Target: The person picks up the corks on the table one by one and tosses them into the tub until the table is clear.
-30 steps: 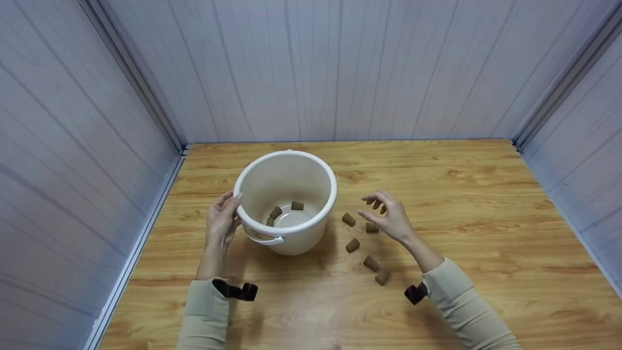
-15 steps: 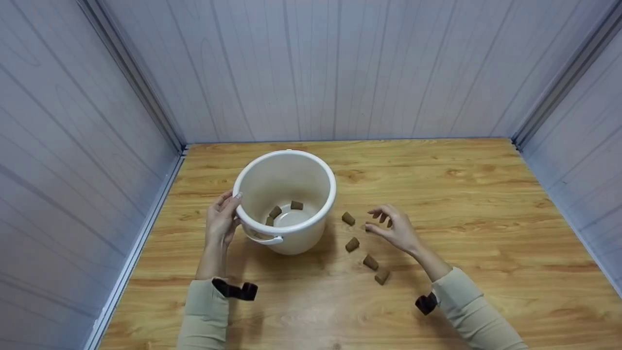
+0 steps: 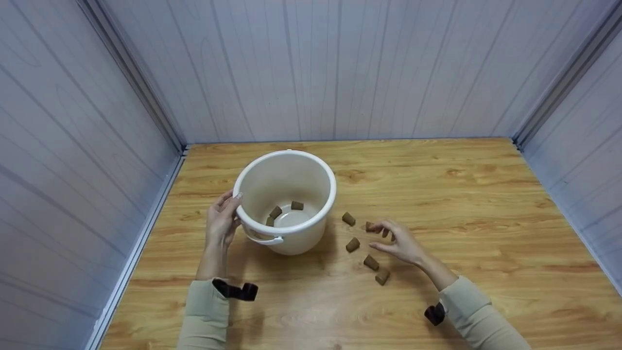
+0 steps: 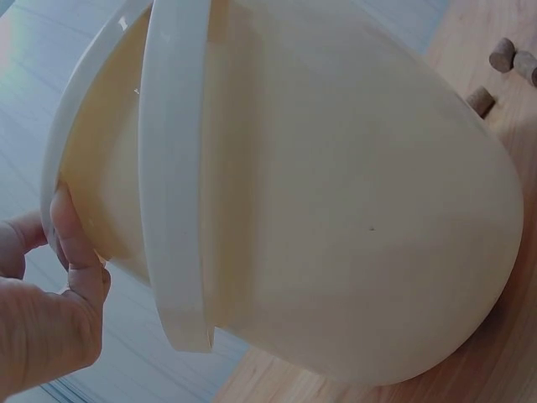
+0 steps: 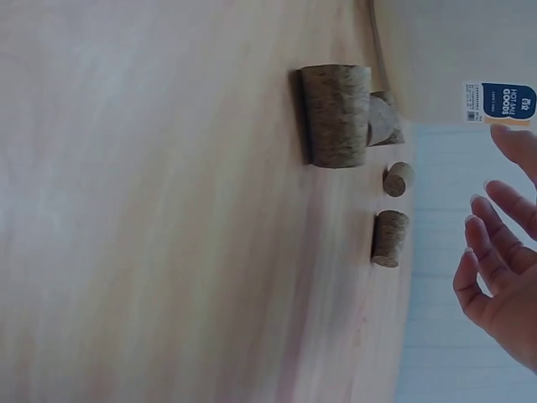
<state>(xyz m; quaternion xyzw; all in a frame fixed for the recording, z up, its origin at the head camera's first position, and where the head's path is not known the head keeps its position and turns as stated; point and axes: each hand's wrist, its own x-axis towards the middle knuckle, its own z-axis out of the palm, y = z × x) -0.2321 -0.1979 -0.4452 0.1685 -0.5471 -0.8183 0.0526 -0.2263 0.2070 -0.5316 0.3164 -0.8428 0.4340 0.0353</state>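
1. Head: the left hand (image 3: 222, 219) pinches the bucket's (image 3: 286, 175) rim (image 3: 333, 184), on the side away from the right hand (image 3: 402, 245). The right hand is loosely bent, thumb and fingers parted, grasping nothing. The nearest cork (image 3: 369, 226) lies on the table (image 3: 486, 218) at its fingertips, between it and the bucket; they hide part of the cork, and contact cannot be told. Its long axis seems to run roughly from hand towards bucket. That relation looks decisive: the right hand is much the nearer one. Four other corks (image 3: 371, 262) lie left of the right hand or on its near side; three inner corks (image 3: 275, 212) show between the hands, inside the bucket.
2. Left wrist: this confirms the left hand's grip, the rim held between thumb and fingers. A few loose corks peek out beyond the bucket, away from that hand.
3. Right wrist: only here does the bucket's printed label (image 5: 508, 101) show, just beyond the right fingertips. No cork seen here touches them.
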